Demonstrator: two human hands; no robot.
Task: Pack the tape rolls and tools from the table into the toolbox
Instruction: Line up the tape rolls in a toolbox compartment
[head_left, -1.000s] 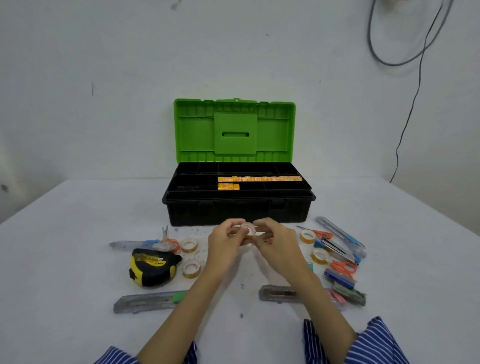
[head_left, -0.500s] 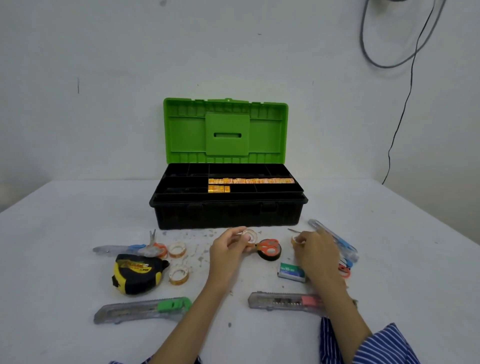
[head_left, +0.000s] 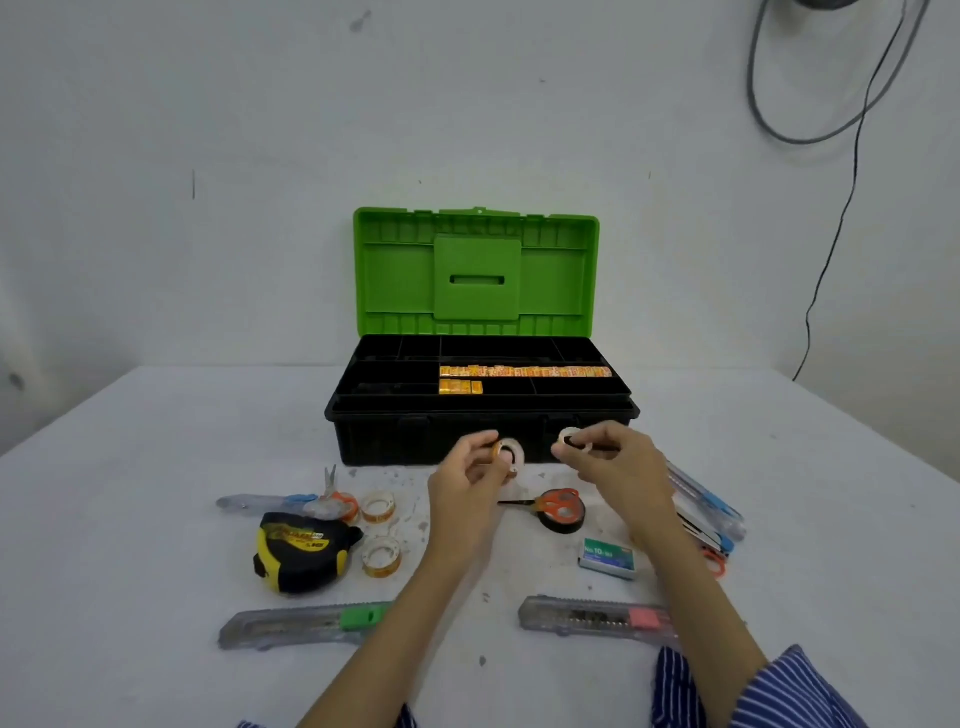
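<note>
Head view showed a person's 2 hands raised just in front of the toolbox (head_left: 483, 415), each with a small roll of clear tape. The left hand (head_left: 467, 483) pinched the left tape roll (head_left: 508, 453) between thumb and curled fingers, the roll standing on edge. The right hand (head_left: 618, 467) gripped the right tape roll (head_left: 574, 441) by its rim in the same way, its hole turned toward the camera. Both rolls were off the white surface (head_left: 130, 519), near the black front wall of the toolbox and apart from each other.

The toolbox stood at the far middle of the surface with its green lid (head_left: 476, 275) upright and open. Its black tray held a row of small orange packets (head_left: 524, 371) in a middle compartment, with a shorter row just nearer.

On the left lay 2 more clear tape rolls (head_left: 378, 506) (head_left: 382, 556), a yellow and black tape measure (head_left: 301, 551), small snips with an orange grip (head_left: 332, 499) and, nearest, a utility knife with a green slider (head_left: 306, 623). Between the forearms a black tape roll (head_left: 563, 517) lay flat with orange-handled scissors (head_left: 550, 501) on top of it. Nearer on the right sat a green staple box (head_left: 608, 558) and a utility knife with a pink slider (head_left: 592, 618). A cluster of blue-trimmed cutters (head_left: 706, 504) lay at the far right (partly hidden by the right forearm).
</note>
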